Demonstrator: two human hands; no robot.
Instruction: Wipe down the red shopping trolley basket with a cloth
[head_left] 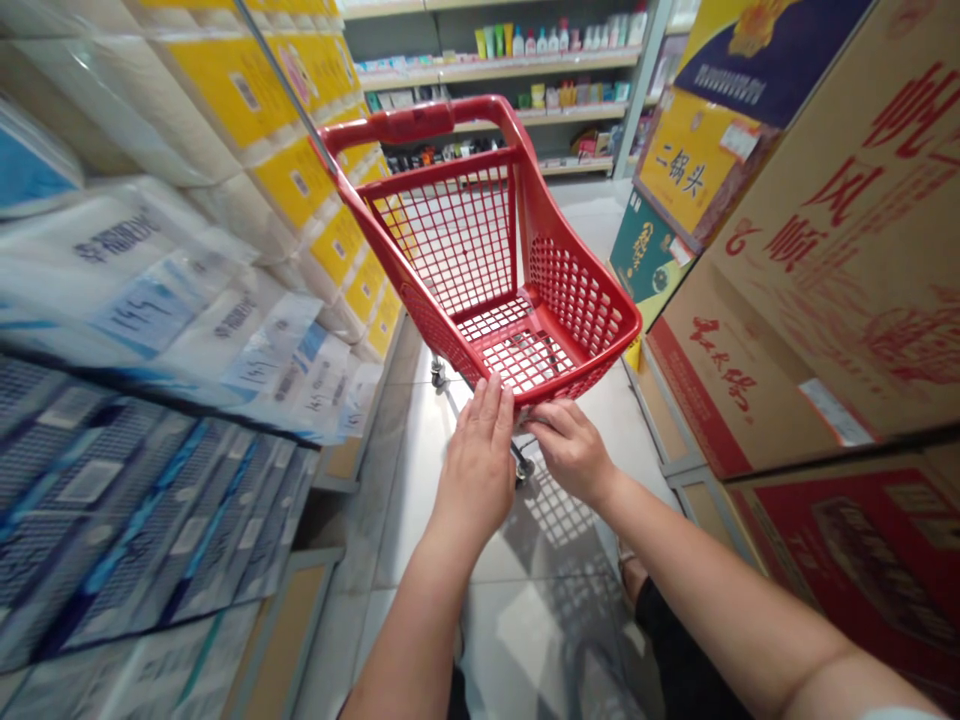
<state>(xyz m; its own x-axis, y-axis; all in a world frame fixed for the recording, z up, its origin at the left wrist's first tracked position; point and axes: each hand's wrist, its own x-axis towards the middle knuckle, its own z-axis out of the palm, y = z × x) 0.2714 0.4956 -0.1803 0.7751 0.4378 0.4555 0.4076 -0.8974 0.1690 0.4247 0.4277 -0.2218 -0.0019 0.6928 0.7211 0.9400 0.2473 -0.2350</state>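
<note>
A red plastic shopping cart (pixel 585 250) stands in front of me, its handle at the far end and its grid basket holding nothing that I can see. My left hand (pixel 480 465) lies along the outside of the near rim, fingers stretched out and pressed flat on the plastic. Beside it, just under the rim, my right hand (pixel 570 445) is closed, with thumb and fingers pinched together. Something small and pale shows at its fingertips, too hidden to name. Below the basket are a front wheel (pixel 523 466) and another wheel (pixel 438 372).
Wrapped paper packs (pixel 187 290) and yellow-labelled packs (pixel 300 180) line the left side. Stacked cartons (pixel 810 330) crowd the right. A shelf (pixel 510 68) with bottles and tubes crosses the far end. Light floor tiles (pixel 420 480) run between.
</note>
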